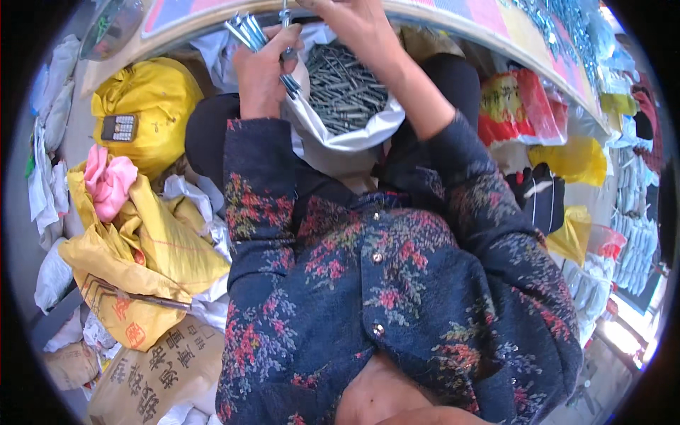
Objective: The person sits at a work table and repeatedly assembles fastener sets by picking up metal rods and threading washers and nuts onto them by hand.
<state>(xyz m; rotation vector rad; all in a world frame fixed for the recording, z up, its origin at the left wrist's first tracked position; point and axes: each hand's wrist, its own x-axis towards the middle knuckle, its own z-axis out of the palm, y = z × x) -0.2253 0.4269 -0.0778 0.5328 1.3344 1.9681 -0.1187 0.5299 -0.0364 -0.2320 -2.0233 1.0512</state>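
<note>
Left hand: closed around a bundle of long metal bolts, ends sticking out above and below the fist.
Right hand: raised at the table edge, pinching one bolt.
White sack: open between the knees, full of grey bolts.
Left side: yellow bags, pink cloth.
</note>
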